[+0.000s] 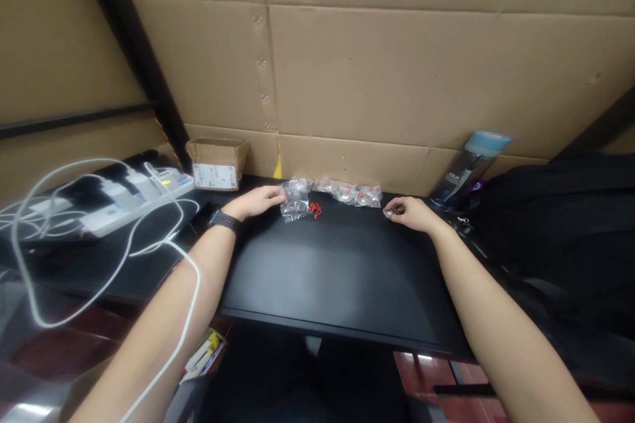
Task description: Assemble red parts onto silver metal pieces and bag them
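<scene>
Both my arms reach forward over a black table (337,277). My left hand (260,200), with a dark watch on the wrist, has its fingers closed on a small clear plastic bag (296,200) at the table's far side. A little red piece (316,210) lies just right of that bag. Several more clear bags with red bits (350,193) lie in a row along the cardboard wall. My right hand (409,212) is curled in a pinch around a tiny shiny item that I cannot make out, just right of the row.
A cardboard wall (397,79) stands behind the table. A small open carton (217,162) sits at the back left, beside a white power strip (139,195) with white cables. A blue-capped bottle (469,168) and a black bag (560,225) are at the right.
</scene>
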Tool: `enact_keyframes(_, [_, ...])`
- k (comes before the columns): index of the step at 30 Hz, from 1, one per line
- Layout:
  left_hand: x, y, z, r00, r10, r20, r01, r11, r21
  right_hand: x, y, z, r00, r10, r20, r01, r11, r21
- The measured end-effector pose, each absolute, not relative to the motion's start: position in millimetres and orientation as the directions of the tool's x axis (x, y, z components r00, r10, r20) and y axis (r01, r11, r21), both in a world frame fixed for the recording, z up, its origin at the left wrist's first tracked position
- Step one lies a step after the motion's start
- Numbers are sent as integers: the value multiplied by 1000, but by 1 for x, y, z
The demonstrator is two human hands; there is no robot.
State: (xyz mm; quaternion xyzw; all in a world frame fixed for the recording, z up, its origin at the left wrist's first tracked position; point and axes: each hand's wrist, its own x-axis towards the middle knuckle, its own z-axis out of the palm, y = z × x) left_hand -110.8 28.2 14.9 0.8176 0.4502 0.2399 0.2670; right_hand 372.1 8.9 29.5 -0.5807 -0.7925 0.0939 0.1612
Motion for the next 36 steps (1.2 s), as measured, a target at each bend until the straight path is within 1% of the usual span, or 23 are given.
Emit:
enact_keyframes(2, [-109, 27, 16, 498, 850, 174, 558, -467, 686, 372, 9, 30, -276, 950, 149, 888, 311, -340])
enact_keyframes(6, [-108, 24, 21, 511, 840, 181, 460, -445, 768, 371, 8, 31, -271, 953, 138, 894, 303, -331])
enact_keyframes(9, [-108, 21, 26, 512, 841, 176, 424, -425, 800, 371, 8, 31, -269, 954, 133, 896, 298, -329])
enact_keyframes(12, [-109, 20, 27, 524, 839, 148, 425, -408, 808, 372, 8, 30, -271, 954, 128, 897, 299, -326])
enact_keyframes(14, [-111, 22, 25, 518, 841, 157, 463, -430, 775, 373, 9, 29, -275, 953, 129, 896, 303, -325])
enact_keyframes(16, [-117, 26, 22, 456, 868, 195, 541, -444, 714, 373, 10, 29, -279, 951, 136, 893, 309, -326])
enact_keyframes(18, [-125, 31, 17, 352, 904, 243, 618, -419, 665, 373, 9, 29, -280, 950, 139, 893, 311, -325])
enact_keyframes(23, [-144, 38, 15, 127, 916, 380, 679, -360, 640, 371, 8, 32, -285, 948, 139, 889, 316, -333])
enact_keyframes(26, [-145, 36, 21, 6, 893, 450, 610, -360, 706, 372, 8, 31, -284, 949, 135, 888, 313, -336])
enact_keyframes(28, [-142, 29, 28, -57, 891, 450, 495, -366, 788, 374, 9, 30, -269, 952, 145, 889, 303, -342])
enact_keyframes(29, [-139, 25, 33, -60, 900, 431, 432, -366, 824, 374, 10, 29, -257, 954, 152, 890, 295, -349])
enact_keyframes(30, [-136, 20, 37, -32, 916, 400, 378, -360, 853, 375, 10, 28, -245, 957, 159, 889, 287, -356])
enact_keyframes(31, [-133, 15, 42, 38, 934, 356, 336, -347, 876, 375, 11, 27, -235, 958, 164, 888, 280, -364])
enact_keyframes(32, [-129, 9, 47, 143, 944, 298, 311, -328, 892, 376, 11, 26, -230, 959, 165, 887, 277, -369])
enact_keyframes(34, [-122, 1, 54, 382, 910, 159, 314, -290, 904, 376, 12, 25, -234, 959, 161, 885, 279, -373])
enact_keyframes(36, [-117, -3, 56, 536, 843, 46, 369, -283, 886, 376, 12, 26, -244, 957, 160, 882, 287, -374])
